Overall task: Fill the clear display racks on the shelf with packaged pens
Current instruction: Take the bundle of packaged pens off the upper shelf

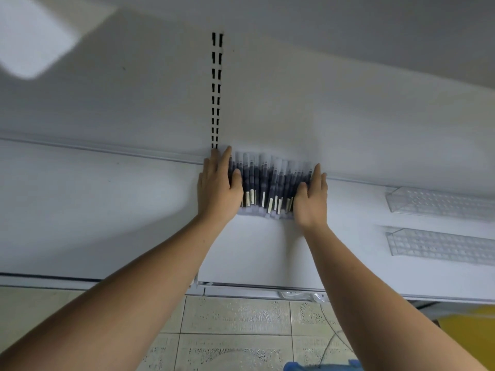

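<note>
A row of several packaged pens point(270, 180), dark barrels in clear sleeves with white labels, lies on the white shelf point(107, 210) against the back panel. My left hand point(218, 183) presses flat against the row's left end, fingers straight, thumb over the first pens. My right hand point(312, 195) presses the right end the same way. Two clear display racks, the upper rack point(439, 200) and the lower rack point(442, 245), lie on the shelf at the far right, apart from both hands. I cannot tell whether a rack sits under the pens.
A slotted upright strip point(216, 89) runs up the back panel just above my left hand. The shelf's front edge point(254, 287) lies below my forearms, with tiled floor point(235, 330) beneath. A yellow object point(471, 328) and something blue point(321, 366) sit at the lower right.
</note>
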Demonstrator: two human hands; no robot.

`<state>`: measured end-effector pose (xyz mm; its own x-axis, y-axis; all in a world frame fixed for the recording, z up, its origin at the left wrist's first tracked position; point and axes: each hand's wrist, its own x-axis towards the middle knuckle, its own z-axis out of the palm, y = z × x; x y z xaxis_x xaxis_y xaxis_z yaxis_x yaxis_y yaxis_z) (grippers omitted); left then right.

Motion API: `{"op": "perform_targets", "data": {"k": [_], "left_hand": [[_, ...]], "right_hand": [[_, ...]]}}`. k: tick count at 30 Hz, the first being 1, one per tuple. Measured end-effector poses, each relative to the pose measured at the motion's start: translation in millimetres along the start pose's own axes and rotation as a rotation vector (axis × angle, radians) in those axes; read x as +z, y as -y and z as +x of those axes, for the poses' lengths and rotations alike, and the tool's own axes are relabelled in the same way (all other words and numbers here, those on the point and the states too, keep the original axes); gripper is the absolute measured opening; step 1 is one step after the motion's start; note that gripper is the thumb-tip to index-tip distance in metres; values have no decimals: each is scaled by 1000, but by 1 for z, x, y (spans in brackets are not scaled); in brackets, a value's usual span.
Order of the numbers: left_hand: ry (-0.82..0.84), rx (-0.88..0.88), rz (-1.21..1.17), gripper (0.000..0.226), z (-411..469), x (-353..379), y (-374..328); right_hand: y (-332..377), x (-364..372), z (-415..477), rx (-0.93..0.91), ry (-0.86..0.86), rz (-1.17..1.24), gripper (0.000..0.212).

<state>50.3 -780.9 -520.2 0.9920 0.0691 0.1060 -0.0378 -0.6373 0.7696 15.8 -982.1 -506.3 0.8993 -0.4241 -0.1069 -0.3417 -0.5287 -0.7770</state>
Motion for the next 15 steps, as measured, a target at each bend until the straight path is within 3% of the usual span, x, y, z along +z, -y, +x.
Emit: {"op": "perform_targets", "data": {"k": [3,5,10,15], "left_hand": [[50,5,-117,63,-7,-6,2],[132,55,-141,72,-13,-15,9],[359,188,-12,118,-18,-35,21],[428,281,108,147,-15,-37,23]], "right_hand": [[-3,-4,-6,-70,75,52,66],[-9,-11,-11,-120,141,41,80],[-19,-23,-20,-262,284,-105,128],[-16,-20,-20,-348,301,-199,141]]}}
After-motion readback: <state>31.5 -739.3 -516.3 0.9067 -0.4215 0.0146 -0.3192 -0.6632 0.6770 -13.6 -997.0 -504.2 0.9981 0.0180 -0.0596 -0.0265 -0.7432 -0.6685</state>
